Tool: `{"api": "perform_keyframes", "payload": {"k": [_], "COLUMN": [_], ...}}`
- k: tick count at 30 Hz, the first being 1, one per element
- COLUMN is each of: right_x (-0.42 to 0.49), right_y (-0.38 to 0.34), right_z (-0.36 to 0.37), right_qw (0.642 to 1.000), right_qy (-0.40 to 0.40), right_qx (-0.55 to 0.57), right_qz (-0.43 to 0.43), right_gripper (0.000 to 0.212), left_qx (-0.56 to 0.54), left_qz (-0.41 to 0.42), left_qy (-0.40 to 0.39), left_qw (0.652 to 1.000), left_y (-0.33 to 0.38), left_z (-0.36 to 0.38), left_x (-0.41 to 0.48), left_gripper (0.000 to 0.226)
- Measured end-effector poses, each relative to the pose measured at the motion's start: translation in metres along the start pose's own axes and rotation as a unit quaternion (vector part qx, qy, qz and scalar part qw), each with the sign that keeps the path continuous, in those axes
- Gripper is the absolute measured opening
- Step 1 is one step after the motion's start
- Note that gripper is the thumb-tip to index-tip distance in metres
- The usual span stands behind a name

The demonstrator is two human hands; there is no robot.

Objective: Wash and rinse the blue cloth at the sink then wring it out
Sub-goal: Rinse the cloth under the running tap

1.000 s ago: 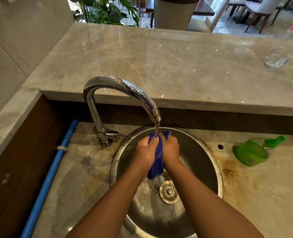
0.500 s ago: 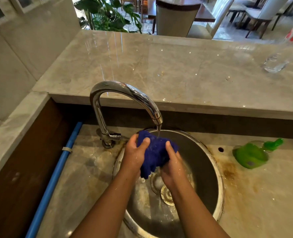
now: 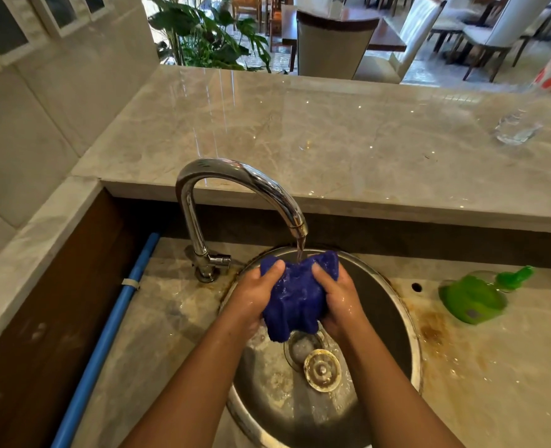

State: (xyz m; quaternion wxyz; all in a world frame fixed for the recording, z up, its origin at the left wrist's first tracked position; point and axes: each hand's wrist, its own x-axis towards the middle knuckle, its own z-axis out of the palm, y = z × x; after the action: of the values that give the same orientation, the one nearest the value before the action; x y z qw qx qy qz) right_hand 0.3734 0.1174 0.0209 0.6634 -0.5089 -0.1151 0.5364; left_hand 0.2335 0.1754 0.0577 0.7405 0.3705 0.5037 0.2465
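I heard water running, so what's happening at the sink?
A person is washing a blue cloth over the round metal sink. The left hand and right hand each grip one side of the bunched cloth, holding it under the faucet, whose stream lands on top of it. A green bottle lies on the counter to the right.

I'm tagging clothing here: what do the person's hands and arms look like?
Left hand and right hand are bare: no gloves, rings or watch show. Left forearm and right forearm are bare to the picture's edge, no sleeve in view. The hands glisten with water.
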Motion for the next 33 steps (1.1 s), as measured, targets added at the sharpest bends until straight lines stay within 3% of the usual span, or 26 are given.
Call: {"api": "perform_keyframes", "payload": {"k": [3, 5, 8, 10, 12, 15, 18, 22, 24, 29, 33], "right_x": [0.003, 0.004, 0.005, 0.006, 0.006, 0.002, 0.003, 0.002, 0.003, 0.004, -0.001], "right_y": [-0.002, 0.002, 0.002, -0.005, -0.015, -0.025, -0.022, -0.024, -0.03, -0.035, -0.031], "right_z": [-0.002, -0.007, -0.015, -0.021, -0.022, -0.006, 0.003, 0.004, 0.004, -0.003, -0.007], "right_qw": [0.999, 0.997, 0.992, 0.98, 0.941, 0.91, 0.891, 0.847, 0.835, 0.868, 0.89], "right_qy": [0.037, 0.061, 0.077, 0.042, -0.062, -0.158, -0.134, -0.094, -0.1, -0.085, -0.099], "right_qx": [-0.024, -0.053, -0.097, -0.185, -0.311, -0.362, -0.398, -0.462, -0.478, -0.442, -0.411], "right_qz": [-0.007, 0.005, -0.006, -0.061, -0.117, -0.122, -0.17, -0.246, -0.253, -0.209, -0.169], "right_gripper": [0.02, 0.023, 0.041, 0.047, 0.033, 0.027, 0.024, 0.01, 0.007, 0.017, 0.018], "left_qx": [0.028, 0.108, 0.235, 0.265, 0.286, 0.241, 0.266, 0.448, 0.429, 0.334, 0.397], "left_qz": [0.064, 0.122, 0.183, 0.195, 0.208, 0.203, 0.215, 0.244, 0.263, 0.243, 0.205], "left_qy": [0.037, 0.057, 0.017, -0.028, -0.06, -0.09, -0.048, 0.02, 0.007, -0.086, -0.099], "left_qw": [0.997, 0.985, 0.954, 0.944, 0.933, 0.945, 0.938, 0.86, 0.864, 0.907, 0.889], "left_y": [0.001, 0.001, 0.001, 0.003, 0.006, 0.013, 0.021, 0.024, 0.02, 0.019, 0.016], "left_z": [0.002, 0.004, 0.008, 0.008, 0.005, 0.003, 0.003, -0.005, -0.011, -0.026, -0.028], "left_x": [0.002, 0.003, 0.006, 0.008, 0.009, 0.008, 0.013, 0.019, 0.017, 0.016, 0.018], "left_gripper": [0.022, 0.014, 0.011, 0.02, 0.025, 0.022, 0.013, 0.024, 0.027, 0.006, 0.005]}}
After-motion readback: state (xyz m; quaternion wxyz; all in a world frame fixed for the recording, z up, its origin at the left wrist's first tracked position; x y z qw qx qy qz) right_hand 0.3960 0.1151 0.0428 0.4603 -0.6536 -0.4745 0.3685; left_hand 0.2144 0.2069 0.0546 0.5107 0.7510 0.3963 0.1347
